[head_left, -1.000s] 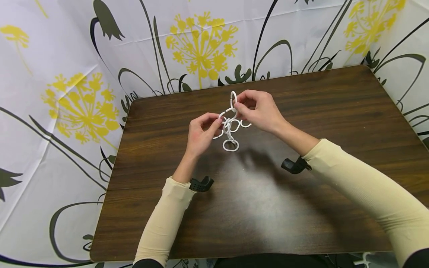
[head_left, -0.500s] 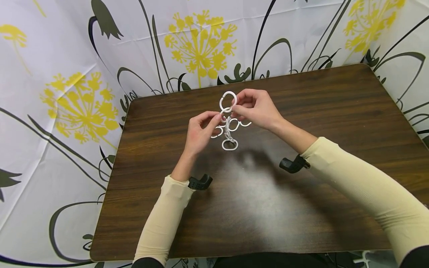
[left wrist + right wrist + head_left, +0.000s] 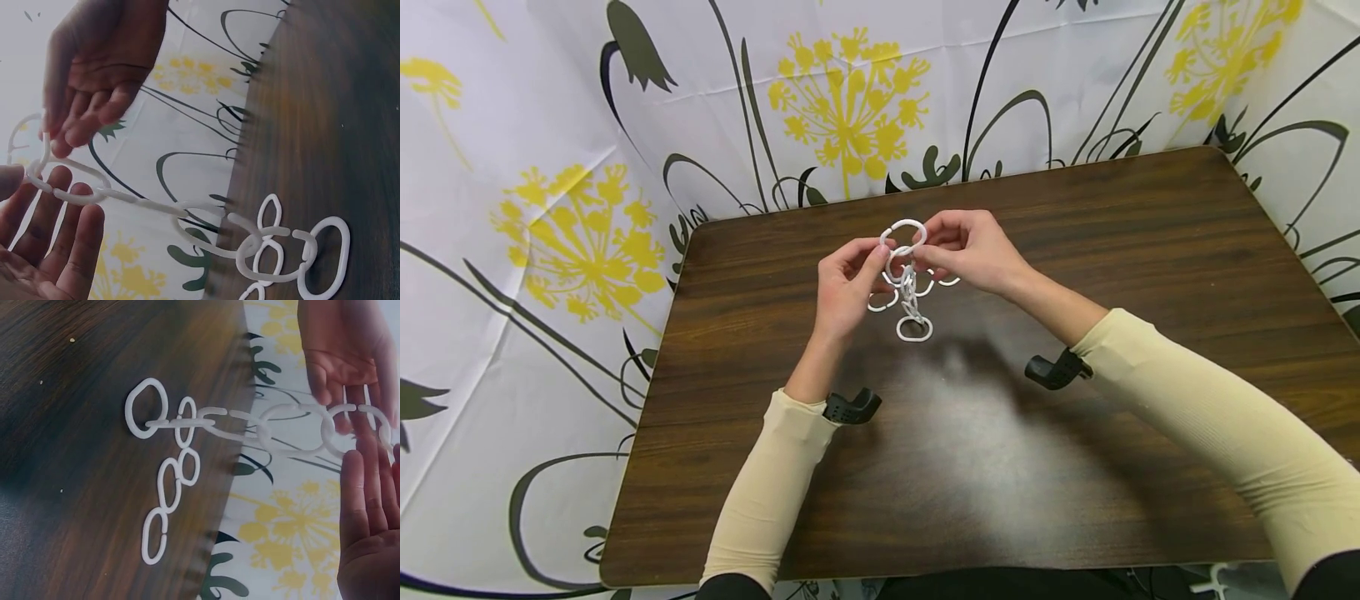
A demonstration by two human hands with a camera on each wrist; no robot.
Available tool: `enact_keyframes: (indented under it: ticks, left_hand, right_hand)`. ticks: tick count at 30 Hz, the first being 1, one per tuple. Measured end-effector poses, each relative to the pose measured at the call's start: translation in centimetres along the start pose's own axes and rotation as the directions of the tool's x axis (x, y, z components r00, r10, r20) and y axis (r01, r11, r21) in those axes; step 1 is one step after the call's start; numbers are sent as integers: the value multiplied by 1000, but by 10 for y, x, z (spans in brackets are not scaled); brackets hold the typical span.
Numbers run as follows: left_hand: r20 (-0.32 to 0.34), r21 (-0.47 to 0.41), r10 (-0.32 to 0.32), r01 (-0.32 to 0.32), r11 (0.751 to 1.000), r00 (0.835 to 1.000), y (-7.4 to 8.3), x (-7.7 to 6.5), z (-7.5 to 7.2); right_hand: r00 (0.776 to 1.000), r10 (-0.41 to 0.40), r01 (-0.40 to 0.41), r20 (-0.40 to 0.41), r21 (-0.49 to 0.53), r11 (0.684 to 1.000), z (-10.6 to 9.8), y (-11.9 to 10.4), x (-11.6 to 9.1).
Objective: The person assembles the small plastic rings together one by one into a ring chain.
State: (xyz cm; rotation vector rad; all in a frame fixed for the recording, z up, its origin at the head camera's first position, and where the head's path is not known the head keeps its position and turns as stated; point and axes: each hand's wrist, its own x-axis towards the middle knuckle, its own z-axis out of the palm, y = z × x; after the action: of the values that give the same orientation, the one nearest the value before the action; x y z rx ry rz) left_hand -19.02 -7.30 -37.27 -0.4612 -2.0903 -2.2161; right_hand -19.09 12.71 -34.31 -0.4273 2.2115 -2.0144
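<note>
A chain of white plastic links [image 3: 908, 292] hangs between my hands, its lower end on the table. My left hand [image 3: 842, 287] pinches a link near the top between thumb and fingers. On the right, my right hand [image 3: 976, 250] pinches the uppermost link [image 3: 912, 222], a ring with a small split, which overlaps the link below it. In the left wrist view both hands meet around these upper links, the left fingers [image 3: 81, 250] spread beneath. An oval link [image 3: 130, 415] lies at the chain's foot in the right wrist view.
More white links [image 3: 147, 540] lie in a touching row on the dark wooden table [image 3: 760, 467], behind the hanging chain. A white cloth with yellow and grey flowers [image 3: 700, 125] stands along the table's back and left edges.
The uppermost link has turned from edge-on to face-on, then come lower and left, toward my left thumb. My right hand has tilted slightly with it; the left has shifted slightly left.
</note>
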Motion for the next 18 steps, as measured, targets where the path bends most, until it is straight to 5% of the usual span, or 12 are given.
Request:
enact_keyframes:
  ticks: [6,10,12,15,18]
  left_hand:
    - [-23,-15,10,-11,1000,1000,0,-1,1]
    - [-22,-11,13,-13,1000,1000,-1,-1,1]
    - [-21,-9,14,-14,1000,1000,-1,-1,1]
    - [-21,-8,16,-16,1000,1000,-1,-2,0]
    - [-20,-10,12,-12,1000,1000,-1,-3,-1]
  right_hand:
    - [999,24,-23,28,-43,999,-6,10,2]
    - [999,0,15,52,-288,957,-17,25,4]
    - [996,-10,54,93,-489,870,-23,37,4]
    - [979,15,145,204,-744,652,-32,62,3]
    - [951,97,217,295,-853,474,-37,84,-1]
